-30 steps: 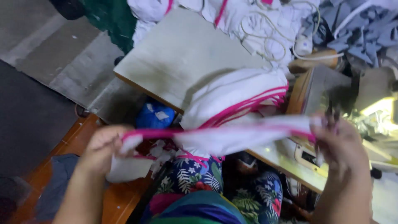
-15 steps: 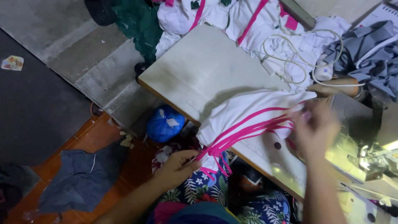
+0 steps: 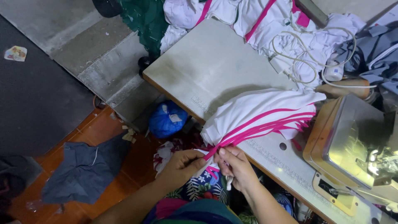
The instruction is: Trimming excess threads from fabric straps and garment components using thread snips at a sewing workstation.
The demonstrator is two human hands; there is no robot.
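- The left hand (image 3: 182, 164) and the right hand (image 3: 234, 164) now meet just off the near edge of the desk (image 3: 207, 70); half a second ago the right hand was raised over the desk near the sewing machine and the left hung lower by the lap.
- Both hands' fingers are clenched on the gathered end of a bundle of white garment pieces with pink trim (image 3: 257, 114), pinching the pink strips where they converge.
- The bundle lies on the desk's near edge, fanning out toward the sewing machine (image 3: 356, 141) at the right; its gathered end overhangs the edge into the hands. A second ago one piece was stretched taut between the two hands, well apart.
- A pile of white and pink garments (image 3: 257, 16) covers the far edge of the desk, with a pale cord (image 3: 298, 54) looped over it.
- On the floor below the desk's left corner sits a blue tied bag (image 3: 168, 118); a dark grey cloth (image 3: 85, 170) lies on the orange floor farther left.
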